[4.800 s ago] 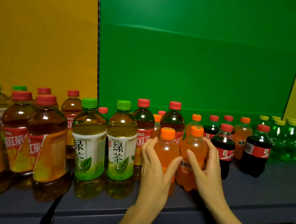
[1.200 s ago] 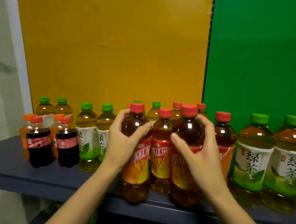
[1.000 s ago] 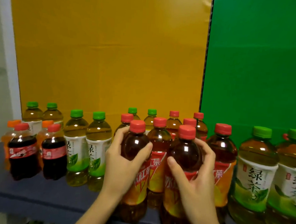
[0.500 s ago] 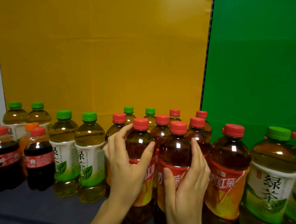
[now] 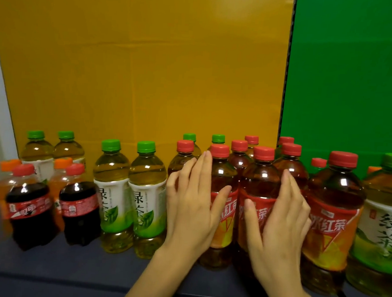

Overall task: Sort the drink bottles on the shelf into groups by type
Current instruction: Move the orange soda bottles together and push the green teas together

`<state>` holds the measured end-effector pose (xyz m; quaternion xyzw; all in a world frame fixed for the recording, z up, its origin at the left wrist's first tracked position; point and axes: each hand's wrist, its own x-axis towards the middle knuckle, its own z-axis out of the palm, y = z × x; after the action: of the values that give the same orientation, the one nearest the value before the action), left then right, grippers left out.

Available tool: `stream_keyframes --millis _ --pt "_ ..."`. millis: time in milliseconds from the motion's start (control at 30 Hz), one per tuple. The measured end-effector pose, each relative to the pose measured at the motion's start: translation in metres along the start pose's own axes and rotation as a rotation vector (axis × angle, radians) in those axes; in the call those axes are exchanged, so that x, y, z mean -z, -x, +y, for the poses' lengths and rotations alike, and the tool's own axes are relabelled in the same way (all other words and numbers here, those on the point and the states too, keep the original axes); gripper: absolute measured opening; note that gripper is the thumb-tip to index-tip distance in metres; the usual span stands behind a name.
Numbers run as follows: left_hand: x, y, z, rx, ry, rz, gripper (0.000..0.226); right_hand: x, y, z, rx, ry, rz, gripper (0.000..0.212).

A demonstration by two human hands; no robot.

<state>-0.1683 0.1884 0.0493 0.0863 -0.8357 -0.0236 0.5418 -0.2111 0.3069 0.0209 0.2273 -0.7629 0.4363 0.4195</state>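
Note:
Two red-capped iced black tea bottles stand side by side at the front of the dark shelf. My left hand lies against the left one, fingers straight up its left side and the thumb on its label. My right hand rests on the right one the same way, fingers straight along its right side. More red-capped tea bottles stand close behind them, and another stands just to the right.
Two green tea bottles stand left of my hands, with more at the back. Two cola bottles and orange soda bottles fill the left end. A green tea bottle is at the far right. Yellow panel and green panel close the back.
Both hands gripped the two tea bottles and pushed them back against the red-capped group. The fingers have now straightened and loosened their hold on the bottles.

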Motion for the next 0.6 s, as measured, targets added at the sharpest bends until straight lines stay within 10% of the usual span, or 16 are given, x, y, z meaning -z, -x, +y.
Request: stream_keyframes --millis 333,600 --pt "0.05 0.021 -0.1 0.156 0.138 0.251 0.051 -0.004 -0.007 -0.074 0.251 -0.423 -0.065 0.048" --pt "0.057 0.02 -0.143 0.345 0.349 0.047 0.078 -0.063 0.007 -0.117 0.217 -0.516 -0.336 0.061"
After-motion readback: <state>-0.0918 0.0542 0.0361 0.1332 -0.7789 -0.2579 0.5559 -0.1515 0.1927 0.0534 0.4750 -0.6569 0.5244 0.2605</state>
